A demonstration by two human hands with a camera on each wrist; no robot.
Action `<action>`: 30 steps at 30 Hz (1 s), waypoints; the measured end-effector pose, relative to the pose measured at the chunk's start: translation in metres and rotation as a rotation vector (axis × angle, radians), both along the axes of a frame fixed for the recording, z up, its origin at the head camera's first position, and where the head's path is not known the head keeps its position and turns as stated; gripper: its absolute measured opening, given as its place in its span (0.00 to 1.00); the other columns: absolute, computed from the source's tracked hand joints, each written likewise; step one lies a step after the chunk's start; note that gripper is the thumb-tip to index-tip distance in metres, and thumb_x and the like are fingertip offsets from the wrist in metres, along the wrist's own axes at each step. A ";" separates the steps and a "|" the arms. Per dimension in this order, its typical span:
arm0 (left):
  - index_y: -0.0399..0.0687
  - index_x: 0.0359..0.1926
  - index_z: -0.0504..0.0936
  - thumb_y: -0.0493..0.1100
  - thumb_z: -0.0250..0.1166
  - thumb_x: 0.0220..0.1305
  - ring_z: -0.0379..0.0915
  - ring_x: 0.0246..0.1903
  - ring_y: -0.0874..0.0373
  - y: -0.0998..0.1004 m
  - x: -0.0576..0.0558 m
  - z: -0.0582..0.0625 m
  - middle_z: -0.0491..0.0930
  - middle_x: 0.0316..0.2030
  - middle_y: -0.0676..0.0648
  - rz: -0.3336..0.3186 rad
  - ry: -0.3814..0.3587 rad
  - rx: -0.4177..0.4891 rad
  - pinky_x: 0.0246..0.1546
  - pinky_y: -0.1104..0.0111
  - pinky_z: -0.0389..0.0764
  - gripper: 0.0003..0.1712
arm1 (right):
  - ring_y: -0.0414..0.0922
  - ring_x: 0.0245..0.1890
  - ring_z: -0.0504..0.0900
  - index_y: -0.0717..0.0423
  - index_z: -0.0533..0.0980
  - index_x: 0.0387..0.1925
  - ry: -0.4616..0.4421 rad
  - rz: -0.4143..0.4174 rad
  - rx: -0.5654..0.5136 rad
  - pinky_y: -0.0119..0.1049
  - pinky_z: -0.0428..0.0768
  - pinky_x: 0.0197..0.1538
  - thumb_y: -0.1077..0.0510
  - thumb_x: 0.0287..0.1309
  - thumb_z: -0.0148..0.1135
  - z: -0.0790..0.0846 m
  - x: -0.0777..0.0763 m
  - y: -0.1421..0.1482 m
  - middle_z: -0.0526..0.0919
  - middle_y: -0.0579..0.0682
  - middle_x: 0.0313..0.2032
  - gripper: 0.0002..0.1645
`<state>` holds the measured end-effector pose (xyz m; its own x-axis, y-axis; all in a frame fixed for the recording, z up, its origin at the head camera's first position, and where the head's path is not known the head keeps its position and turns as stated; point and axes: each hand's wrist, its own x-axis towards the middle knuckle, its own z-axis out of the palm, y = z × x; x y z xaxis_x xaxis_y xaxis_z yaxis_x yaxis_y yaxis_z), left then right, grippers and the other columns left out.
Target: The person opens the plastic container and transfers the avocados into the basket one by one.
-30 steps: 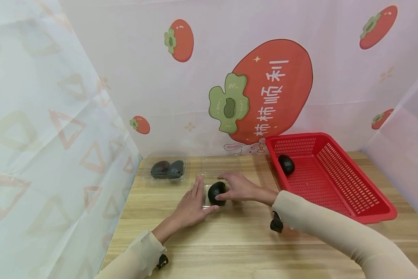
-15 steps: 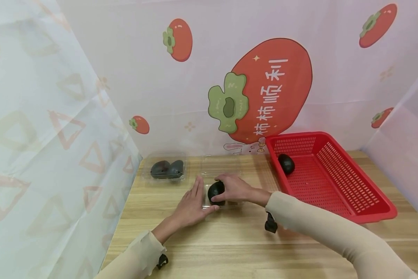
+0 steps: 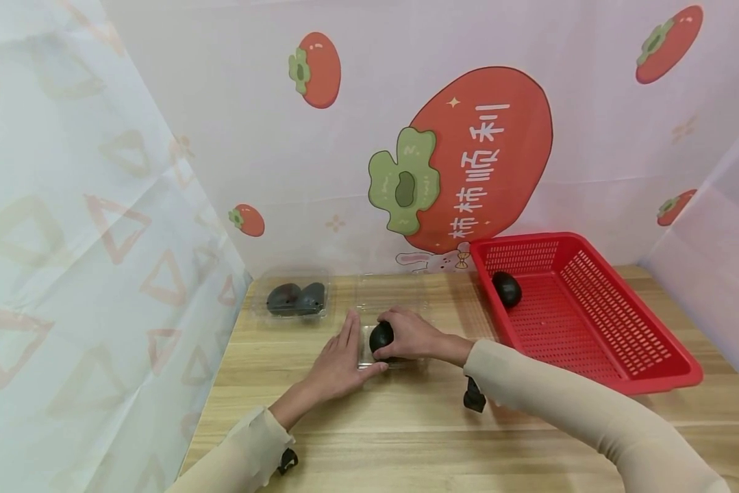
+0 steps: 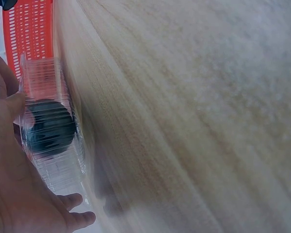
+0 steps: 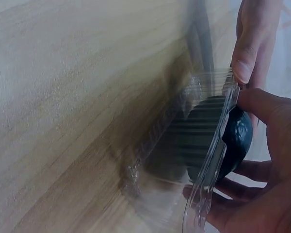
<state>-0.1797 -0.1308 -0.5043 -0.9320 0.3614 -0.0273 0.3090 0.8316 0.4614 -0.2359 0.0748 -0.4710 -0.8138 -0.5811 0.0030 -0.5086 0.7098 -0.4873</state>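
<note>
Avocado (image 3: 379, 338) inside clear box (image 3: 366, 357), gripped by right hand (image 3: 412, 334) reaching farther left over it than one second ago, suggesting fine adjustment, with left hand (image 3: 337, 364) straight-fingered at box's left edge, resting contact hard to see.

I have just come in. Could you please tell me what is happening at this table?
A person's right hand grips a dark, oval, avocado-like fruit in an open, clear plastic box, while the left hand touches that box's edge. Farther back to the left, a second clear plastic box holds two similar dark fruits. One more dark, rounded fruit lies in the red, perforated plastic basket on the right.
</note>
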 end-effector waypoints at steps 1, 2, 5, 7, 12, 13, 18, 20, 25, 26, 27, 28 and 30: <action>0.35 0.84 0.37 0.74 0.62 0.69 0.47 0.82 0.39 0.000 0.000 0.000 0.34 0.85 0.35 0.000 -0.002 -0.003 0.76 0.42 0.60 0.68 | 0.55 0.54 0.84 0.67 0.80 0.61 0.001 0.006 -0.001 0.49 0.85 0.55 0.44 0.50 0.83 0.000 0.000 0.001 0.82 0.62 0.58 0.43; 0.35 0.84 0.37 0.74 0.62 0.69 0.47 0.82 0.39 0.000 0.000 0.000 0.34 0.85 0.35 0.000 -0.002 -0.003 0.76 0.42 0.60 0.68 | 0.56 0.54 0.84 0.67 0.80 0.61 0.003 0.009 -0.004 0.50 0.85 0.55 0.45 0.49 0.83 0.000 -0.001 0.002 0.83 0.63 0.58 0.43; 0.35 0.84 0.37 0.74 0.62 0.69 0.46 0.82 0.39 0.000 0.000 0.000 0.34 0.85 0.35 0.001 -0.003 -0.001 0.76 0.42 0.59 0.69 | 0.56 0.54 0.84 0.67 0.80 0.60 0.003 0.021 -0.002 0.50 0.85 0.56 0.45 0.48 0.83 0.000 -0.002 0.005 0.83 0.62 0.58 0.43; 0.35 0.84 0.37 0.75 0.62 0.69 0.45 0.82 0.40 0.000 -0.001 0.000 0.34 0.85 0.35 0.000 -0.003 -0.003 0.77 0.42 0.59 0.69 | 0.55 0.53 0.84 0.67 0.80 0.60 0.000 0.030 0.002 0.49 0.85 0.55 0.46 0.48 0.83 0.001 -0.003 0.007 0.83 0.62 0.57 0.43; 0.35 0.85 0.36 0.75 0.61 0.69 0.44 0.82 0.41 0.000 -0.001 -0.001 0.33 0.85 0.35 -0.004 0.001 -0.009 0.77 0.42 0.59 0.68 | 0.53 0.50 0.84 0.67 0.80 0.60 -0.001 0.065 0.009 0.48 0.86 0.53 0.47 0.46 0.84 0.002 -0.005 0.012 0.83 0.60 0.55 0.43; 0.35 0.85 0.36 0.75 0.61 0.69 0.44 0.82 0.41 0.000 -0.001 -0.001 0.33 0.85 0.35 -0.004 0.002 -0.010 0.77 0.42 0.59 0.68 | 0.53 0.50 0.84 0.67 0.80 0.59 -0.001 0.071 0.010 0.48 0.86 0.53 0.47 0.46 0.85 0.002 -0.006 0.013 0.83 0.60 0.55 0.43; 0.35 0.84 0.36 0.74 0.61 0.70 0.45 0.82 0.39 0.000 0.000 -0.002 0.33 0.85 0.35 -0.008 0.009 -0.012 0.76 0.42 0.60 0.68 | 0.53 0.51 0.84 0.66 0.81 0.59 0.010 0.095 0.027 0.47 0.85 0.53 0.48 0.45 0.86 0.002 -0.008 0.018 0.84 0.60 0.55 0.43; 0.35 0.84 0.36 0.73 0.61 0.70 0.45 0.82 0.39 0.000 0.000 -0.002 0.33 0.85 0.35 -0.010 0.012 -0.013 0.76 0.43 0.60 0.67 | 0.53 0.51 0.84 0.65 0.81 0.59 0.012 0.106 0.036 0.46 0.85 0.53 0.48 0.44 0.86 0.001 -0.009 0.019 0.84 0.59 0.55 0.42; 0.34 0.84 0.37 0.73 0.61 0.70 0.46 0.82 0.38 0.000 0.000 -0.002 0.33 0.85 0.34 -0.011 0.017 -0.014 0.76 0.43 0.60 0.67 | 0.51 0.50 0.83 0.65 0.81 0.58 0.003 0.135 0.044 0.45 0.85 0.53 0.50 0.43 0.87 0.003 -0.012 0.019 0.84 0.58 0.54 0.42; 0.34 0.84 0.37 0.73 0.61 0.70 0.46 0.82 0.38 0.000 0.000 -0.002 0.33 0.85 0.34 -0.011 0.017 -0.015 0.76 0.43 0.60 0.67 | 0.51 0.50 0.83 0.66 0.81 0.58 0.000 0.139 0.045 0.45 0.85 0.53 0.50 0.43 0.88 0.004 -0.012 0.019 0.85 0.58 0.54 0.42; 0.34 0.84 0.37 0.73 0.61 0.70 0.46 0.82 0.38 0.000 0.000 -0.002 0.33 0.85 0.34 -0.011 0.017 -0.016 0.76 0.43 0.60 0.67 | 0.51 0.50 0.83 0.66 0.81 0.58 -0.002 0.143 0.047 0.45 0.85 0.53 0.50 0.43 0.88 0.004 -0.012 0.019 0.85 0.58 0.54 0.42; 0.34 0.84 0.36 0.73 0.61 0.70 0.46 0.82 0.39 0.000 0.000 -0.002 0.33 0.85 0.34 -0.011 0.016 -0.018 0.76 0.43 0.60 0.67 | 0.51 0.50 0.83 0.66 0.81 0.58 -0.005 0.146 0.050 0.45 0.85 0.53 0.50 0.42 0.88 0.005 -0.013 0.018 0.85 0.58 0.54 0.42; 0.34 0.84 0.36 0.73 0.61 0.71 0.45 0.82 0.38 0.000 0.000 -0.002 0.33 0.85 0.34 -0.011 0.015 -0.013 0.76 0.43 0.60 0.67 | 0.51 0.51 0.83 0.66 0.81 0.58 -0.011 0.153 0.062 0.45 0.85 0.54 0.50 0.43 0.88 0.006 -0.013 0.018 0.85 0.58 0.54 0.43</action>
